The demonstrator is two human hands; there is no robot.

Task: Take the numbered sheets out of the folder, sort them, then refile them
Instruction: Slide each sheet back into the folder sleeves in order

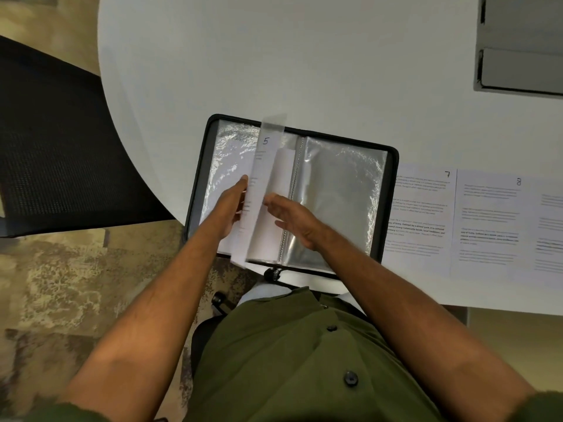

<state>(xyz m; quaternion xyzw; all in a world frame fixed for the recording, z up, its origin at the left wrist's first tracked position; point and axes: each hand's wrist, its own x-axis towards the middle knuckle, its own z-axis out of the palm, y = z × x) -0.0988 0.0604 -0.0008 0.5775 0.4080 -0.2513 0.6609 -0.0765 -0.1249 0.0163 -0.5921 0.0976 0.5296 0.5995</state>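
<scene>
White table (pixel 304 56), mottled carpet (pixel 61 284)

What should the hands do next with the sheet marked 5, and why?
Probably push the sheet marked 5 fully down into its plastic sleeve. Its lower edge sticks out past the folder, the left hand grips it, and the right hand lies flat against the sleeve.

Open folder (pixel 391 184) lies on the table (pixel 304 71); sheets 7 (pixel 423 214) and 8 (pixel 487 220) lie right of it
</scene>
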